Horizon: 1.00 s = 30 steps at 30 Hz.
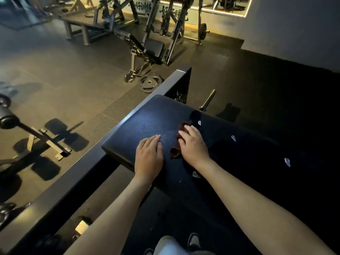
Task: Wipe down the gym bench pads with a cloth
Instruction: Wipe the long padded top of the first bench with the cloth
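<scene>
Now we are looking down over both bare forearms at a black bench pad, and both hands are sitting on top of it. We are seeing the left hand lying palm down on the bare vinyl, fingers straight and close together, holding nothing at all. Just beside it, the right hand is resting on a reddish-brown cloth, fingers stretched forward and only slightly bent, pressing the fabric against the pad rather than wrapping round it. We are catching the cloth poking out in two places: a crumpled fold on the thumb side, between the two hands, and another edge showing past the fingertips. The rest of it is hiding under the palm.

Light is glaring off the part of the pad ahead of the left hand, while its right half is sinking into deep shadow. Over there we are spotting several small pale marks scattered on the dark surface; whether they are tears or scraps, we are not able to tell.

A dark steel frame bar is running diagonally along the pad's left edge. Beyond it, on the rubber floor, a weight plate is lying flat, close to the foot of an incline bench. A chrome handle is sticking up behind the pad's far edge. At the very bottom we are glimpsing a shoe and a light trouser leg.
</scene>
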Motion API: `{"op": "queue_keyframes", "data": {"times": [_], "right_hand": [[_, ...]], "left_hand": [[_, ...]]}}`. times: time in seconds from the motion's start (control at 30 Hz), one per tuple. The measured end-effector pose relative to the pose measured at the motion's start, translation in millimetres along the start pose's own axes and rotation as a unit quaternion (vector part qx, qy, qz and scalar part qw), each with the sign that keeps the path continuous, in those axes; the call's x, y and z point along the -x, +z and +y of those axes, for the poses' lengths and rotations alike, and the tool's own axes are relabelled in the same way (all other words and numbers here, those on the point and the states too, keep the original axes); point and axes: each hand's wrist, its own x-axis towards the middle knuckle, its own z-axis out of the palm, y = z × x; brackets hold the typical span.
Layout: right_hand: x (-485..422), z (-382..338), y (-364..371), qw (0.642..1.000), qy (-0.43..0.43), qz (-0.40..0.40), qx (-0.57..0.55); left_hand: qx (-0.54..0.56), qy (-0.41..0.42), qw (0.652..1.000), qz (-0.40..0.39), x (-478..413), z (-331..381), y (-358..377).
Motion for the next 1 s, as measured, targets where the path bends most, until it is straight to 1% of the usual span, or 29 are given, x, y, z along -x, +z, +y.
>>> {"op": "queue_keyframes", "data": {"times": [0.1, 0.17, 0.23, 0.37, 0.4, 0.43, 0.5, 0.57, 0.6, 0.67, 0.73, 0.8, 0.83, 0.87, 1.0], "right_hand": [[16, -14, 6, 0.992, -0.111, -0.053, -0.017], [18, -12, 3, 0.986, -0.147, -0.074, -0.024], [7, 2, -5, 0.989, -0.134, -0.056, -0.01], [-12, 38, -25, 0.999, -0.017, 0.024, 0.032], [-12, 40, -27, 0.999, -0.003, 0.034, 0.028], [-10, 39, -27, 0.999, -0.01, 0.036, 0.019], [-3, 32, -19, 0.997, -0.072, 0.014, -0.003], [2, 32, -14, 0.991, -0.13, -0.02, -0.02], [-3, 37, -16, 0.99, -0.135, -0.025, -0.022], [-19, 50, -25, 0.995, -0.103, -0.005, -0.01], [-34, 67, -37, 0.999, -0.027, 0.042, 0.007], [-41, 76, -44, 0.997, 0.035, 0.063, 0.006], [-43, 75, -44, 0.998, 0.035, 0.059, 0.002], [-44, 71, -41, 0.999, 0.017, 0.045, -0.003], [-40, 53, -22, 0.994, -0.104, -0.024, -0.035]], "left_hand": [[-0.023, -0.012, 1.0, -0.014, 2, 6, 2], [-0.035, -0.02, 0.999, -0.032, -1, 15, 6], [-0.044, -0.018, 0.998, -0.051, -5, 26, 13], [-0.081, -0.005, 0.994, -0.079, -5, 42, 26], [-0.09, -0.006, 0.993, -0.076, -5, 42, 28], [-0.096, -0.008, 0.993, -0.072, -5, 42, 29], [-0.094, -0.011, 0.993, -0.066, -10, 45, 31], [-0.07, -0.015, 0.995, -0.077, -20, 51, 36], [-0.059, -0.015, 0.995, -0.083, -25, 55, 39], [-0.062, -0.007, 0.994, -0.095, -33, 61, 46], [-0.08, 0.002, 0.991, -0.104, -37, 62, 50], [-0.082, 0.002, 0.991, -0.101, -37, 61, 52], [-0.078, -0.002, 0.992, -0.096, -38, 61, 52], [-0.074, -0.006, 0.993, -0.091, -40, 60, 53], [-0.055, -0.016, 0.995, -0.086, -57, 62, 57]]}}
